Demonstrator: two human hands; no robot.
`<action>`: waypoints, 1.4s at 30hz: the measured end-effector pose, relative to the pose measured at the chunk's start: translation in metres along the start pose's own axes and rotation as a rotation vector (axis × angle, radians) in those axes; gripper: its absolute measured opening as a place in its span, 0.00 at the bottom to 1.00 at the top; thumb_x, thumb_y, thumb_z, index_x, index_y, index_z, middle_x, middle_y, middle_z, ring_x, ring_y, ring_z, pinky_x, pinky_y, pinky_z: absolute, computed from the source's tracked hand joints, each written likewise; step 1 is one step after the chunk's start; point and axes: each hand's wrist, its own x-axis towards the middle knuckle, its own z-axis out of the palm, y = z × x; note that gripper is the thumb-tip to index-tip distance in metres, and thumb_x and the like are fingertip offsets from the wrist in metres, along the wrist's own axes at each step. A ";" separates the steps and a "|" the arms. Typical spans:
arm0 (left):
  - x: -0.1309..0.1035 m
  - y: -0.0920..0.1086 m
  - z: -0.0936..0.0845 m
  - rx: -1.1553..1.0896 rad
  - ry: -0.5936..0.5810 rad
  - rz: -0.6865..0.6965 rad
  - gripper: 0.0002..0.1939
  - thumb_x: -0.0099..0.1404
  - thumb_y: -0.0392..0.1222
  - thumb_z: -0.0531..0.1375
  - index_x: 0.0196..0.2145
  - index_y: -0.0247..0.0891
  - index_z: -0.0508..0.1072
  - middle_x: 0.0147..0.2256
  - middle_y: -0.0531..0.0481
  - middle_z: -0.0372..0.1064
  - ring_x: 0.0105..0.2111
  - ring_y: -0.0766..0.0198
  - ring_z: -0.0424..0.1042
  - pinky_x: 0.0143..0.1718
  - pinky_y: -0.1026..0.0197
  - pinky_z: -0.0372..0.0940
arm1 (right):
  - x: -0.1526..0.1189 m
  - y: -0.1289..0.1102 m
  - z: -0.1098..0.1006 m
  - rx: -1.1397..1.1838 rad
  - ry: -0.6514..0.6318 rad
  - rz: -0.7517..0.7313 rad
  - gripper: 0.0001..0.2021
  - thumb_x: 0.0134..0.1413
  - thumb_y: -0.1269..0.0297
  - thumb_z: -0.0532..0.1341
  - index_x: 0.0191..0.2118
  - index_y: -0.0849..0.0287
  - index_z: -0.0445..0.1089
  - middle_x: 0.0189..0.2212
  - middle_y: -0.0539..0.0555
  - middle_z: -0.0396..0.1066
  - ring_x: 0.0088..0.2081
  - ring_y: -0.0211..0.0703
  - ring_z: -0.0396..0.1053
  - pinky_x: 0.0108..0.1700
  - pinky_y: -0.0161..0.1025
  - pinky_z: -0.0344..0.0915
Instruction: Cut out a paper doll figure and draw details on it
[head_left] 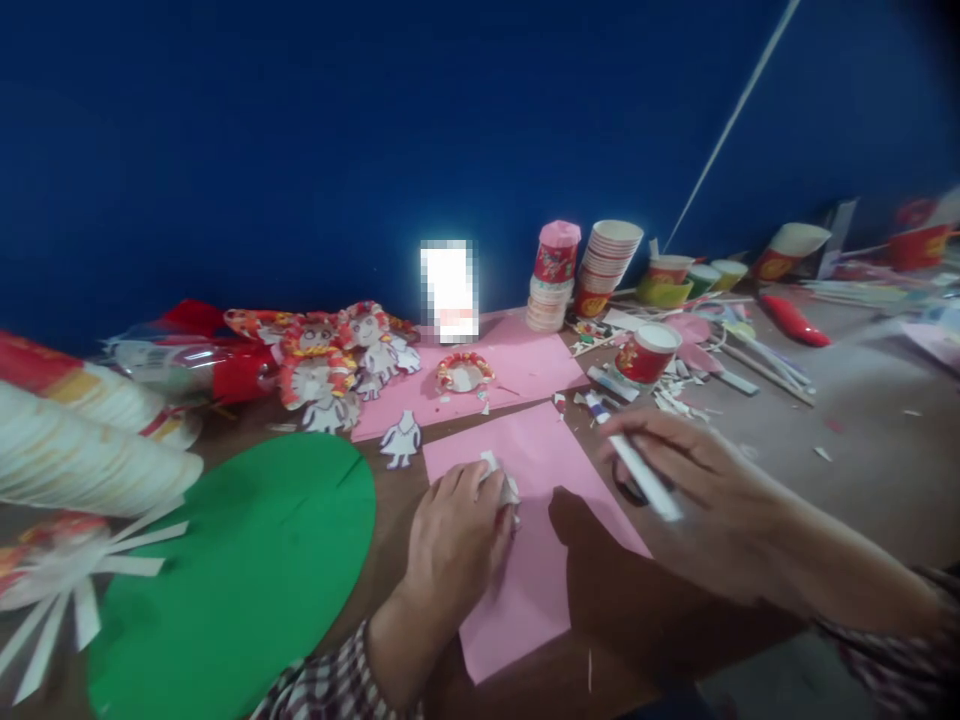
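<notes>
My left hand rests on a sheet of pink paper, its fingers curled round a small white paper piece that is partly hidden by them. To the right, my right hand grips a white marker with a purple end, held slanted above the table. Below that hand, a dark rounded object shows only in part. A white paper figure cutout with a dark outline lies left of the pink sheet. Behind it, a red and yellow ring-shaped paper craft sits on a second pink sheet.
A green oval sheet and stacked paper cups lie at left. Several decorated paper crafts stand behind. Cup stacks, a single red cup, paper scraps and a red pointed object occupy the right.
</notes>
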 end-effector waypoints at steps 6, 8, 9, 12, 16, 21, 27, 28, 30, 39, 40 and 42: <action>0.001 0.000 -0.001 0.001 -0.056 -0.030 0.11 0.63 0.39 0.55 0.45 0.40 0.67 0.44 0.46 0.66 0.45 0.54 0.65 0.44 0.49 0.65 | 0.041 0.005 0.067 0.280 0.012 -0.063 0.08 0.57 0.60 0.60 0.36 0.58 0.63 0.22 0.48 0.70 0.24 0.34 0.67 0.25 0.31 0.62; 0.002 0.000 -0.001 0.007 -0.067 -0.044 0.10 0.63 0.38 0.55 0.43 0.39 0.68 0.44 0.46 0.67 0.45 0.53 0.66 0.44 0.49 0.65 | 0.051 0.010 0.077 0.333 0.095 -0.091 0.10 0.59 0.57 0.57 0.35 0.58 0.62 0.20 0.47 0.68 0.21 0.32 0.63 0.22 0.29 0.57; 0.002 0.001 -0.001 0.003 -0.068 -0.044 0.10 0.63 0.38 0.55 0.43 0.39 0.68 0.44 0.46 0.67 0.45 0.53 0.66 0.44 0.48 0.65 | 0.055 0.014 0.079 0.348 0.157 -0.092 0.10 0.59 0.56 0.57 0.35 0.58 0.61 0.19 0.46 0.67 0.20 0.32 0.61 0.20 0.29 0.55; 0.002 0.001 0.001 -0.027 -0.051 -0.046 0.09 0.63 0.37 0.55 0.42 0.40 0.68 0.46 0.47 0.67 0.46 0.54 0.66 0.45 0.48 0.65 | 0.061 0.024 0.076 0.385 0.376 -0.159 0.10 0.59 0.56 0.57 0.37 0.57 0.60 0.17 0.44 0.64 0.19 0.32 0.59 0.19 0.29 0.52; 0.002 -0.001 0.005 -0.043 -0.012 -0.058 0.11 0.62 0.36 0.56 0.44 0.42 0.68 0.47 0.48 0.68 0.46 0.54 0.67 0.44 0.48 0.66 | 0.062 0.031 0.066 0.361 0.537 -0.262 0.08 0.61 0.58 0.56 0.37 0.56 0.61 0.17 0.43 0.63 0.19 0.32 0.58 0.21 0.30 0.53; 0.002 -0.002 0.009 -0.018 0.039 -0.042 0.12 0.61 0.37 0.57 0.44 0.42 0.69 0.47 0.47 0.70 0.45 0.54 0.69 0.44 0.47 0.67 | 0.062 0.033 0.062 0.329 0.518 -0.249 0.06 0.63 0.59 0.54 0.37 0.56 0.62 0.17 0.44 0.63 0.19 0.32 0.58 0.21 0.31 0.54; 0.003 -0.003 0.011 -0.002 0.087 -0.011 0.12 0.61 0.36 0.57 0.43 0.40 0.70 0.45 0.46 0.71 0.44 0.53 0.69 0.43 0.48 0.68 | 0.060 0.031 0.064 0.320 0.467 -0.199 0.08 0.62 0.59 0.55 0.40 0.57 0.64 0.18 0.45 0.63 0.21 0.34 0.61 0.22 0.32 0.56; 0.003 -0.003 0.011 -0.002 0.082 -0.012 0.12 0.61 0.35 0.57 0.43 0.40 0.70 0.45 0.46 0.71 0.44 0.53 0.69 0.43 0.48 0.68 | 0.059 0.030 0.064 0.315 0.455 -0.190 0.07 0.61 0.59 0.55 0.40 0.57 0.64 0.18 0.45 0.63 0.21 0.34 0.61 0.22 0.32 0.56; 0.002 -0.003 0.010 -0.004 0.067 -0.019 0.12 0.61 0.35 0.57 0.44 0.40 0.70 0.46 0.46 0.70 0.45 0.53 0.69 0.44 0.47 0.68 | 0.059 0.027 0.065 0.292 0.442 -0.168 0.07 0.59 0.60 0.57 0.39 0.58 0.64 0.19 0.46 0.64 0.20 0.33 0.60 0.22 0.31 0.56; 0.001 -0.001 0.008 -0.035 0.010 -0.046 0.10 0.62 0.37 0.56 0.42 0.40 0.70 0.47 0.45 0.69 0.46 0.53 0.68 0.45 0.47 0.67 | 0.059 0.021 0.071 0.232 0.380 -0.126 0.09 0.57 0.58 0.59 0.34 0.59 0.66 0.18 0.46 0.62 0.18 0.32 0.58 0.18 0.30 0.55; 0.001 -0.001 0.007 -0.040 0.006 -0.047 0.10 0.62 0.37 0.56 0.42 0.40 0.70 0.47 0.45 0.69 0.46 0.53 0.68 0.46 0.47 0.67 | 0.059 0.021 0.072 0.226 0.367 -0.124 0.09 0.56 0.58 0.59 0.34 0.59 0.66 0.18 0.46 0.62 0.18 0.32 0.58 0.18 0.30 0.55; 0.002 -0.001 0.007 -0.044 -0.003 -0.048 0.10 0.62 0.37 0.56 0.43 0.40 0.70 0.47 0.45 0.68 0.46 0.53 0.67 0.46 0.47 0.66 | 0.059 0.020 0.074 0.219 0.334 -0.120 0.09 0.54 0.58 0.61 0.32 0.59 0.66 0.19 0.47 0.64 0.20 0.33 0.61 0.20 0.31 0.58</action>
